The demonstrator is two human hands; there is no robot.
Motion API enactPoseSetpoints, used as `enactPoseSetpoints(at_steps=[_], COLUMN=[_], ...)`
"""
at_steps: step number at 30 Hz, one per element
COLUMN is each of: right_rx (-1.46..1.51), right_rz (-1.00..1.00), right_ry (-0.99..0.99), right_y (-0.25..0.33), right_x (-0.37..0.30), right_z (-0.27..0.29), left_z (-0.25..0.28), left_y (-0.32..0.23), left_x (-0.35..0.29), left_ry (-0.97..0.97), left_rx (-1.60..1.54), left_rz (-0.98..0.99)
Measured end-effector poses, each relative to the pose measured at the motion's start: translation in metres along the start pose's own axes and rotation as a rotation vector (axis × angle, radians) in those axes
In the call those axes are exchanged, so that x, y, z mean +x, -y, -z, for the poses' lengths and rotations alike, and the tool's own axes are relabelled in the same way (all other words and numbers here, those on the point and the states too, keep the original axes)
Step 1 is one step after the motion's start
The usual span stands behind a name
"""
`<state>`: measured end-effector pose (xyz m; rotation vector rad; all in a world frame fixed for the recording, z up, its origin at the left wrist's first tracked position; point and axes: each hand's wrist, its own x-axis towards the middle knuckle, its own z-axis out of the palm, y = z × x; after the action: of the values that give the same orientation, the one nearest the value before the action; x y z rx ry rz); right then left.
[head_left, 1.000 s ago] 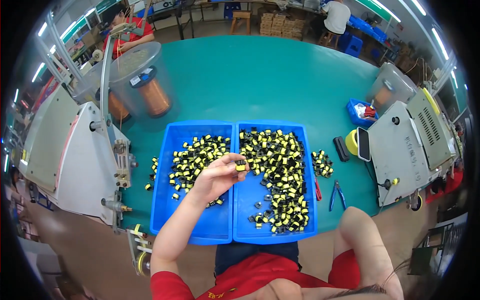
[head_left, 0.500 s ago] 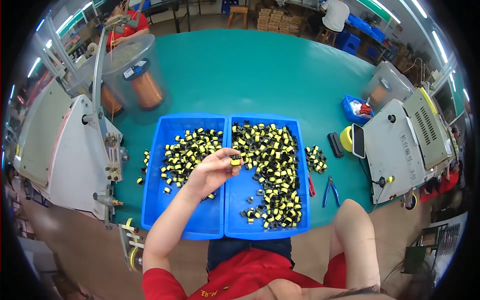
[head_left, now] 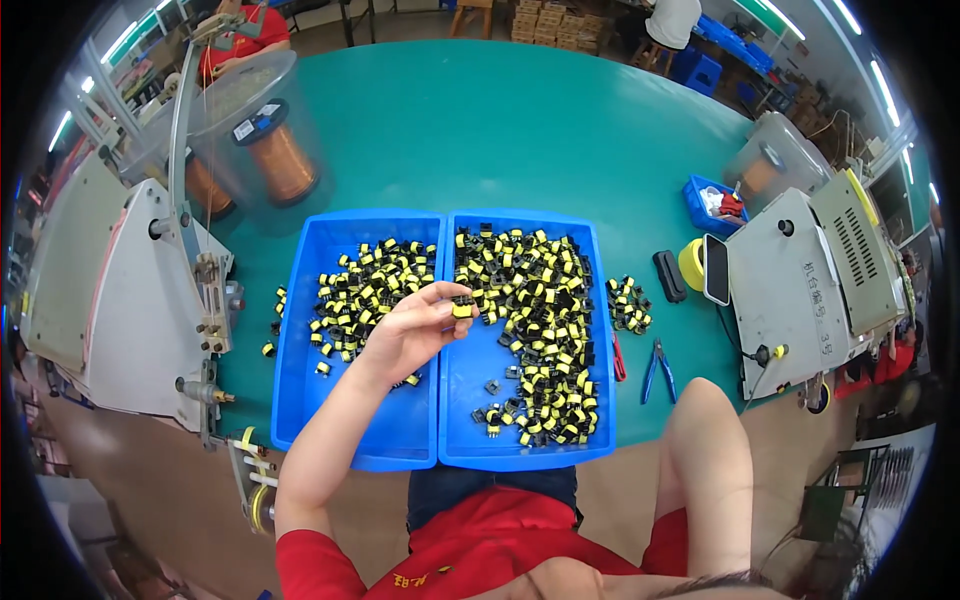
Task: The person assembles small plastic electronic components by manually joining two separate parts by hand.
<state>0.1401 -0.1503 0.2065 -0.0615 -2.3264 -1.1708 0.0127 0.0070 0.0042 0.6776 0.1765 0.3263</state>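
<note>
Your left grip (head_left: 408, 330) pinched one yellow-taped bobbin (head_left: 462, 309) over two blue trays (head_left: 345, 430) holding many more, finished ones indistinguishable from unfinished, your right grip being out of view.

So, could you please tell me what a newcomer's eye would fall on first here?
Probably the two blue trays side by side on the green table, holding small black-and-yellow parts. The left hand holds one part over them. Then perhaps a large copper spool in a clear tub, upper left.

Bright tube lights (head_left: 885, 94), warped edges
</note>
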Motion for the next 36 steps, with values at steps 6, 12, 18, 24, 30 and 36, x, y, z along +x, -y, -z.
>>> enactPoseSetpoints(at_steps=[6,12,18,24,30,36], right_rx=[0.797,1.658,1.851,1.063,1.022,0.839], right_rz=[0.116,0.176,-0.485,-1.108,-0.747,-0.779], right_ry=[-0.041,-0.117,-0.438,0.787,0.832,0.960], right_y=[0.079,0.120,0.073,0.135,0.166,0.177], right_x=[0.016,0.048,-0.073,-0.119,-0.123,-0.144], right_z=[0.058,0.089,0.018,-0.084,-0.115,-0.121], left_z=[0.006,0.028,0.014,0.005,0.009,0.003], left_y=[0.004,-0.003,0.002,0.003,0.005,0.006], left_x=[0.001,-0.021,-0.007,-0.006,-0.010,-0.008], left_ry=[0.004,-0.032,-0.001,0.042,0.097,0.090], left_rx=[0.002,-0.077,-0.105,-0.056,-0.009,-0.003], left_rz=[0.017,-0.043,0.013,0.018,0.036,0.047])
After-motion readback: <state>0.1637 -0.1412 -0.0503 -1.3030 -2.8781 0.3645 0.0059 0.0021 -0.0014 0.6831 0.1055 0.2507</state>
